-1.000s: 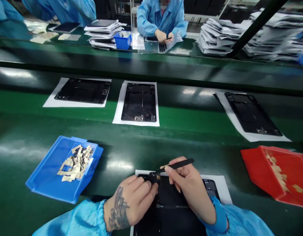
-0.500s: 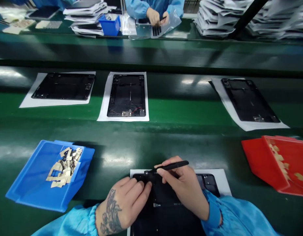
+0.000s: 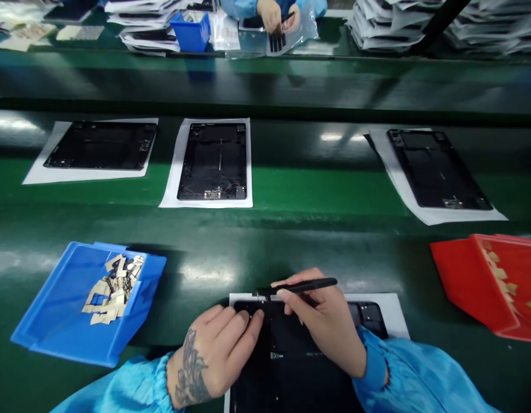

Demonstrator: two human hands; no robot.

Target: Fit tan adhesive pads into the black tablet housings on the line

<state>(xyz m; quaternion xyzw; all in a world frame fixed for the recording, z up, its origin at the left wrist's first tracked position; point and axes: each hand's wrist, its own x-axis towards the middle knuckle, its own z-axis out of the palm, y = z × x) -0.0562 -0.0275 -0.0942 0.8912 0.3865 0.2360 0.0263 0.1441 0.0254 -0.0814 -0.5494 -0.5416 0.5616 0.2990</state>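
Right hand [image 3: 323, 324] is pinching a black tweezers-like tool [image 3: 314, 284] between thumb and fingers, tip pointing left over the top edge of a black tablet housing [image 3: 297, 381]; tip is blurring into the dark background, so can't tell if it's touching or gripping anything. Left hand [image 3: 216, 350] is resting its curled fingers on the housing's upper left corner, covering that spot; can't tell if it's pinching a part. Housing is lying on a white sheet [image 3: 396, 315] on the counter [image 3: 213, 252], its near end running out of frame and the right sleeve [image 3: 415, 367] hiding part of its right side. Blue bin [image 3: 71, 315] on the left is holding pale and black pieces, overlapping too much to count. Red bin [image 3: 457, 272] is getting cut off at the right edge. Across the way, a co-worker's hands [image 3: 271, 16] are showing, head out of frame.
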